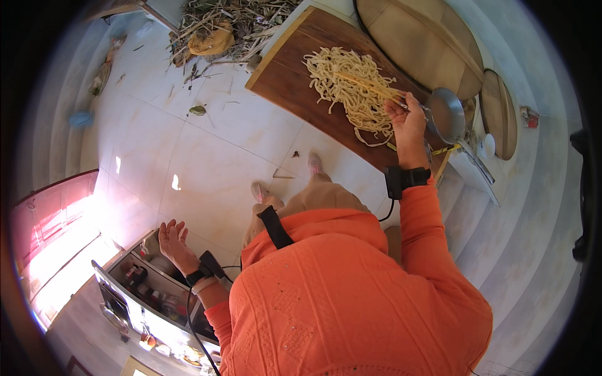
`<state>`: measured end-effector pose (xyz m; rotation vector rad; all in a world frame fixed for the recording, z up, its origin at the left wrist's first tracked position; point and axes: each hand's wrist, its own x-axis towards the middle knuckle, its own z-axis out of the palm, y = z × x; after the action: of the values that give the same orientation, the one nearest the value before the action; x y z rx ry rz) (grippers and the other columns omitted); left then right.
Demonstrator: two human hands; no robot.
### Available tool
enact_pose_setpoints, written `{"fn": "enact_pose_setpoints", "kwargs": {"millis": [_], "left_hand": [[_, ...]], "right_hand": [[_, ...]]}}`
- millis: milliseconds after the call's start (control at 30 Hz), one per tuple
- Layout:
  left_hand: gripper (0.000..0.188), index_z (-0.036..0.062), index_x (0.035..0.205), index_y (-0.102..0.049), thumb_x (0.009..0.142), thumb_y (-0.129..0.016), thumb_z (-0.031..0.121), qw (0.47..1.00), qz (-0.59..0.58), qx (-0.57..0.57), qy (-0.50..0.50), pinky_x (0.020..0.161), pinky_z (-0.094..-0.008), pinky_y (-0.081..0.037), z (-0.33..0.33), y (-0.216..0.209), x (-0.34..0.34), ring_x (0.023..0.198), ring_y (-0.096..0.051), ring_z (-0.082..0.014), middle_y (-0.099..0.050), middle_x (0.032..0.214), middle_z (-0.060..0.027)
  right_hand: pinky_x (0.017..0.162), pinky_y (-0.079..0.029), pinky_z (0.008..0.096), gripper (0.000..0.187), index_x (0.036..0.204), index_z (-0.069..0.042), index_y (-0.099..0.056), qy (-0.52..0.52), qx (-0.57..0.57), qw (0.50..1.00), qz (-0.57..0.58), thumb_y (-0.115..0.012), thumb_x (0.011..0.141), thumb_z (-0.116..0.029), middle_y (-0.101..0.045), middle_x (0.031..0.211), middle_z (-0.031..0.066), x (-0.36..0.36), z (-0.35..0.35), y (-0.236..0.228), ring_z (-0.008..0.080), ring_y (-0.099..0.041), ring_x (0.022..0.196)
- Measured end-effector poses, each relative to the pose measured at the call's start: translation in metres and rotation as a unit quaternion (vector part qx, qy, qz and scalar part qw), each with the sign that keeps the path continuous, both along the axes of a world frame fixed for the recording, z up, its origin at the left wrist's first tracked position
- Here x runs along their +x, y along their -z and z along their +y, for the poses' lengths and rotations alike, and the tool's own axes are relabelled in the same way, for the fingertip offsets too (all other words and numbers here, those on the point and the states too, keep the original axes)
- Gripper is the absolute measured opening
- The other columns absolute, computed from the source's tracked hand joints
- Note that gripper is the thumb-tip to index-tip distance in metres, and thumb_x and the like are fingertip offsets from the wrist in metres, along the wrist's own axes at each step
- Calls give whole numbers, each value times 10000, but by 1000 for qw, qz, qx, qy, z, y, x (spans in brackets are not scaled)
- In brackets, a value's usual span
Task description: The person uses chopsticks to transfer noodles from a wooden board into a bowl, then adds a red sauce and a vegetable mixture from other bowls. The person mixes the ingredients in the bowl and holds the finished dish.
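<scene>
Noodles (343, 93) lie on the table (291, 62); strands could drag off its edge if the chopsticks (365, 83) sweep wide, or the saucepan (446, 114) right of the noodles be bumped. Left hand (177, 245), well apart from the noodles, is empty, fingers loosely spread; right hand (406, 114), at the noodles' right side, has fingers closed around the chopsticks

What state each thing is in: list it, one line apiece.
Left hand: open, empty
Right hand: closed on the chopsticks
Chopsticks: held
Noodles: loose, tangled, spread on the wooden board
Metal pan: uncovered
Cabinet: open, holding items
Dry stalks: heaped
</scene>
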<state>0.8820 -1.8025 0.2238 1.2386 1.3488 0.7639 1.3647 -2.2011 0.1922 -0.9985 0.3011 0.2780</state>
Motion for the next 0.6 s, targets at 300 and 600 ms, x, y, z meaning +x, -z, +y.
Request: {"fn": "enact_pose_setpoints", "kwargs": {"millis": [300,600], "left_hand": [[470,-7,1338,-545,947,-629,241,998,-12,18,-53,776,-328,-548,-13,11,-17,891,-698,-225,-670,1111,-127],[478,-74,1375,-487,920,-573,42,975,-2,-27,-219,714,-282,-539,-6,38,-102,830,-696,-172,-674,1085,-114]], "right_hand": [[705,-551,326,128,976,-24,-664,-96,-21,995,-16,-653,957,-150,-663,905,66,12,61,-13,192,-638,789],[710,-540,298,243,1077,-75,-647,-376,-74,923,14,-595,1019,-304,-686,927,30,-89,226,-18,158,-663,761]]}}
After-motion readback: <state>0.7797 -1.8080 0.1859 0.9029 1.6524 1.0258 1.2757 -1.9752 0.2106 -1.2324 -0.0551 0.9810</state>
